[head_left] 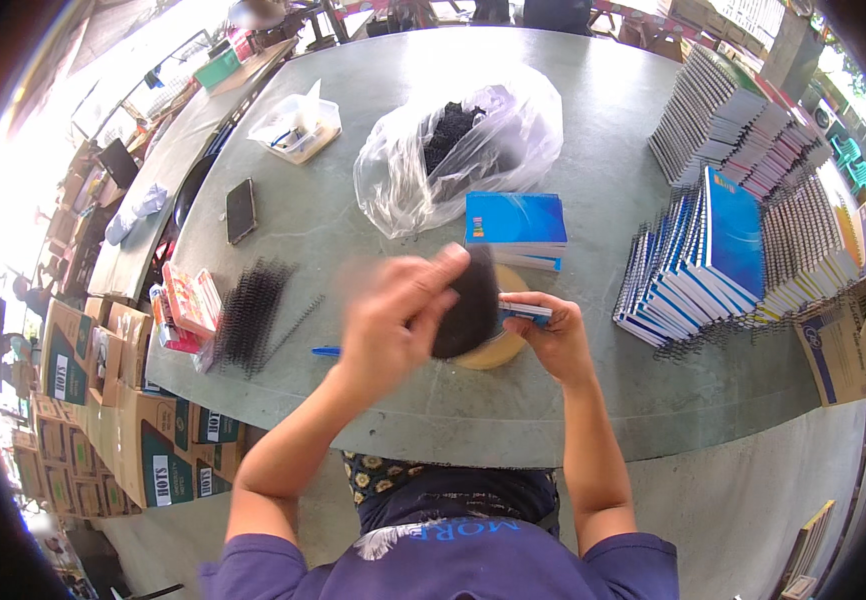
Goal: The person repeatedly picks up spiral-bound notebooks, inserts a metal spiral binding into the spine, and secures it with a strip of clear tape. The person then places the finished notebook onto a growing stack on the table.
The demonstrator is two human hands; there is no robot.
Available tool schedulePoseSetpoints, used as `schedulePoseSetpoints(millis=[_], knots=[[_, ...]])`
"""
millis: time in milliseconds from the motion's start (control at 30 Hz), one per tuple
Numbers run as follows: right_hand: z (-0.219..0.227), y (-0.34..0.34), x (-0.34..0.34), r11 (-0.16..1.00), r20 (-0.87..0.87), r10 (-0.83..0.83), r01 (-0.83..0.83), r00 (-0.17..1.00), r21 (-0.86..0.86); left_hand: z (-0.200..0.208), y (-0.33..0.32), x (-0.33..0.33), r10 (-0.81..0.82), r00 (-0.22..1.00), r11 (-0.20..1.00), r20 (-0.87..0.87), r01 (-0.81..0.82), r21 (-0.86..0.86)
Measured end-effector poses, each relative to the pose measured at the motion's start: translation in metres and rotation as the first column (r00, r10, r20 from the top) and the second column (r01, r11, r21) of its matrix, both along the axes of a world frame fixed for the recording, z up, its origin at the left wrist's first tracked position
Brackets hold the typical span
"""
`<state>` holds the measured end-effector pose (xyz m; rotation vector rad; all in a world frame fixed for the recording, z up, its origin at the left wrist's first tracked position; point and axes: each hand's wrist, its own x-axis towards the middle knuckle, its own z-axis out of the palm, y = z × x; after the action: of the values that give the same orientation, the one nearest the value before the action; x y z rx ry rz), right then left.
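My left hand (393, 315) is smeared by motion, its fingers bent against the left edge of a dark, rounded, blurred thing (471, 310). I cannot tell whether it grips that thing. My right hand (560, 340) pinches a small blue-covered notebook (528, 312), seen nearly edge-on beside the dark thing. Under both, a tan round thing (498, 350) shows in part on the table. Just beyond my hands lies a short stack of blue notebooks (516, 225).
Behind the stack is a clear plastic bag (493, 130) with black contents. Spiral-bound notebooks (693, 260) pile up at right. At left lie black spiral coils (251, 315), a phone (241, 211), a plastic tub (296, 128) and a blue pen (326, 351). Cardboard boxes (158, 450) stand below left.
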<state>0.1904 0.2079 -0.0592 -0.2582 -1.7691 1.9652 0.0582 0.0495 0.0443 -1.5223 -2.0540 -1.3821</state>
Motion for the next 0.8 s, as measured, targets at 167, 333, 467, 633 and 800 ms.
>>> schedulePoseSetpoints(millis=[167, 333, 467, 633, 800], knots=[[-0.003, -0.001, 0.002, 0.999, 0.045, 0.004, -0.006, 0.999, 0.044, 0.001, 0.004, 0.005, -0.060, 0.997, 0.998, -0.045, 0.061, 0.017], [0.001, 0.001, 0.000, 0.999, -0.048, -0.020, 0.017, 0.999, -0.046, -0.008, -0.007, 0.011, -0.123, 0.991, 0.991, -0.060, 0.126, 0.040], [-0.003, 0.000, 0.000, 0.999, -0.059, -0.040, 0.038, 0.997, -0.039, 0.002, -0.001, 0.006, 0.015, 0.962, 0.996, -0.271, 0.010, 0.090], [-0.012, 0.003, 0.006, 0.999, 0.063, 0.027, -0.029, 0.998, 0.029, -0.020, 0.002, 0.009, -0.163, 0.986, 0.985, -0.043, 0.160, -0.058], [-0.001, 0.001, 0.001, 0.998, -0.068, 0.045, -0.041, 0.997, 0.055, -0.024, 0.009, 0.014, -0.303, 0.953, 0.934, -0.015, 0.294, -0.201]])
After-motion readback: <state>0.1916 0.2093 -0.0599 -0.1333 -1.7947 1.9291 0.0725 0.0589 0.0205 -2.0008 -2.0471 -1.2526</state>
